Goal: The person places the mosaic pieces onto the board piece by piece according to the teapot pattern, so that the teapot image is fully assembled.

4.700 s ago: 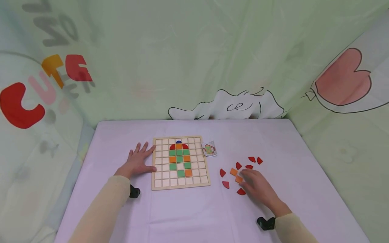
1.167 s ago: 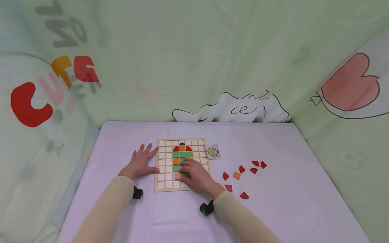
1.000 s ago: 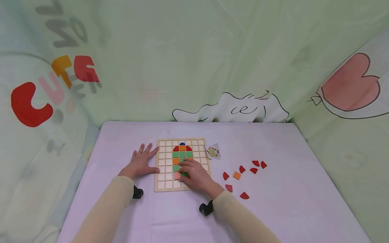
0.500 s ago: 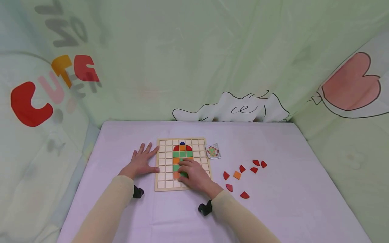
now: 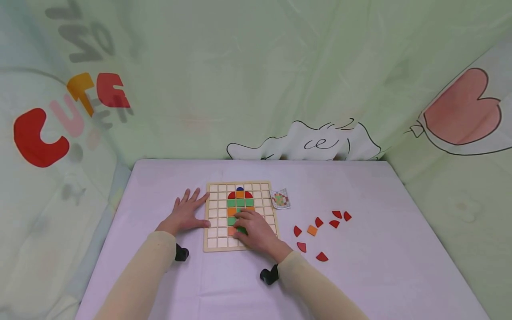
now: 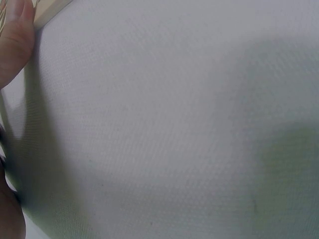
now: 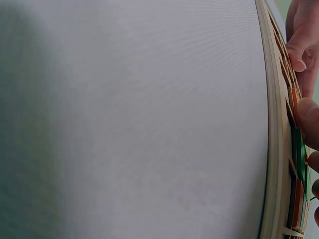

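Note:
A light wooden grid board lies on the table, with green, orange, red and blue pieces set in its cells. My left hand rests spread at the board's left edge, thumb and fingertips touching the rim. Over the board's lower middle, my right hand has its fingers bent, thumb and fingertips at an orange square tile in the lower left of the pattern. In the right wrist view my thumb touches this orange tile, which sits at its cell. The hand hides some neighbouring pieces.
A small pattern card lies against the board's right side. Further right are a loose orange square tile and several red quarter-circle pieces. The table has a pale cloth; curtains surround its back and sides.
My right hand has moved left from the loose pieces to the board, bringing an orange tile. That tile has gone from tilted to flat, the hand shifting slightly left. My left hand stays in place.

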`<action>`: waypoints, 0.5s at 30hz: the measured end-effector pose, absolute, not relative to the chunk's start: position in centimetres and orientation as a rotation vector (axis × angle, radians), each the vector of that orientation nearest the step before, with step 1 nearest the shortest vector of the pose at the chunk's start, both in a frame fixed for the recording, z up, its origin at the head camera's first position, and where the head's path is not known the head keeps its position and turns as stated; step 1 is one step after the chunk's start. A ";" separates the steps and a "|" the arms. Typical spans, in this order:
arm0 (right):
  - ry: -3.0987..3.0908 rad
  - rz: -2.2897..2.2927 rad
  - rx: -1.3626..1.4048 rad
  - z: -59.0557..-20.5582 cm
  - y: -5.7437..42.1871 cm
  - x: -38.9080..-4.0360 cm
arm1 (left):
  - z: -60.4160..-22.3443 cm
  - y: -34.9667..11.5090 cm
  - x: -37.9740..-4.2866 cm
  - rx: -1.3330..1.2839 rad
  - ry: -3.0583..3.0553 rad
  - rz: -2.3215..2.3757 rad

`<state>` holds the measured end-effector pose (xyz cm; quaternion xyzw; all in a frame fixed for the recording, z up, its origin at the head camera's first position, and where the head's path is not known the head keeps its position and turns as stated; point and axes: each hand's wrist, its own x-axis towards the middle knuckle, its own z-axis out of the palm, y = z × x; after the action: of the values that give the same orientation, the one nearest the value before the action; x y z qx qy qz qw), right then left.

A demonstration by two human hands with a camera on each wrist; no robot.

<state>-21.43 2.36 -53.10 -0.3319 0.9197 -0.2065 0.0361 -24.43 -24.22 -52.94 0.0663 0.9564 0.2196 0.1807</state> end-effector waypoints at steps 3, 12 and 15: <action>2.842 -0.619 -1.016 -53.2 2.3 -21.4 | -52.8 -24.2 -24.3 0.190 2.700 0.616; 2.855 -0.629 -0.992 -53.1 2.2 -21.4 | -52.5 -24.1 -24.2 0.186 2.701 0.614; 2.852 -0.626 -0.978 -53.1 2.1 -21.4 | -52.6 -24.2 -24.2 0.190 2.701 0.615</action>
<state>-21.37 2.12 -53.08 -0.3175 0.9257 -0.2033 0.0310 -24.23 -24.16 -52.60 0.0673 0.9566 0.2179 0.1814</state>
